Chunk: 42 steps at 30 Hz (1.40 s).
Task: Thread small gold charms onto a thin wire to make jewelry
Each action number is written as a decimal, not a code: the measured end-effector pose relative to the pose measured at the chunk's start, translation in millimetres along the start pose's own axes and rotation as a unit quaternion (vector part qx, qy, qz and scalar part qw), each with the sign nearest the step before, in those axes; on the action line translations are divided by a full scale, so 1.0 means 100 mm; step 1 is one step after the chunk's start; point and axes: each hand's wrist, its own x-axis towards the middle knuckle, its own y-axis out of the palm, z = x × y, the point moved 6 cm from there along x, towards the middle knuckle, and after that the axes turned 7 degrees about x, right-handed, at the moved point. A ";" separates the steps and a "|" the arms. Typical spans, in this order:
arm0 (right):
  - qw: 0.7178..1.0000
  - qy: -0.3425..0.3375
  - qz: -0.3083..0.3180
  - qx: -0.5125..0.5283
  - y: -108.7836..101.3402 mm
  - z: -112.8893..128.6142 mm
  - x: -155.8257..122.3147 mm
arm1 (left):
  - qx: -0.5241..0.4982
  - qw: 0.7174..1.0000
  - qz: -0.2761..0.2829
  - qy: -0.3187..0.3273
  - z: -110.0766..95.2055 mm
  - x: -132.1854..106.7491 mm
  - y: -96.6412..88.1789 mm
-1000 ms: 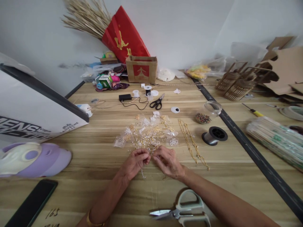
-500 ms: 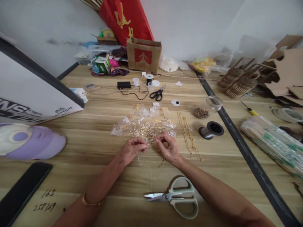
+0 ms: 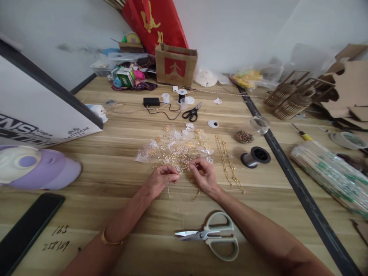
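My left hand is closed in a pinch, its fingertips at the near edge of a pile of small gold, silver and clear beads and findings. What it pinches is too small to make out. A short silvery chain shows just below that hand. Facing it, my right hand has thumb and forefinger pressed together, also on something too fine to name. Below its palm lies a short gold chain. Nearer me rest light-handled scissors, their blades pointing left.
To the right lie a long gold chain, a spool of thin line and a jar of mixed beads. Black scissors and a black adapter sit behind the pile. A phone lies at left.
Both hands keep their pinches and have hardly moved. The whole view has shifted very slightly; the objects on the table stay where they were.
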 end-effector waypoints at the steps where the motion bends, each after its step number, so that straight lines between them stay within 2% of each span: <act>1: 1.000 -0.001 0.002 0.000 0.00 0.00 0.00 | 0.000 1.000 0.001 0.002 0.00 0.00 0.00; 11: 0.996 -0.066 0.041 -0.033 0.04 0.08 -0.03 | -0.023 1.000 -0.002 -0.002 0.00 0.00 -0.03; 19: 0.978 -0.152 0.131 -0.064 0.15 0.23 -0.10 | -0.035 0.999 0.009 -0.006 0.06 0.02 -0.06; 22: 0.973 -0.171 0.143 -0.062 0.16 0.27 -0.12 | -0.033 0.999 0.013 -0.006 0.06 0.02 -0.05; 35: 0.970 -0.180 0.148 -0.067 0.17 0.27 -0.12 | 0.002 1.000 0.000 0.006 0.05 0.02 -0.05; 42: 0.968 -0.186 0.153 -0.068 0.18 0.27 -0.13 | 0.012 1.000 -0.001 -0.009 0.06 0.01 -0.01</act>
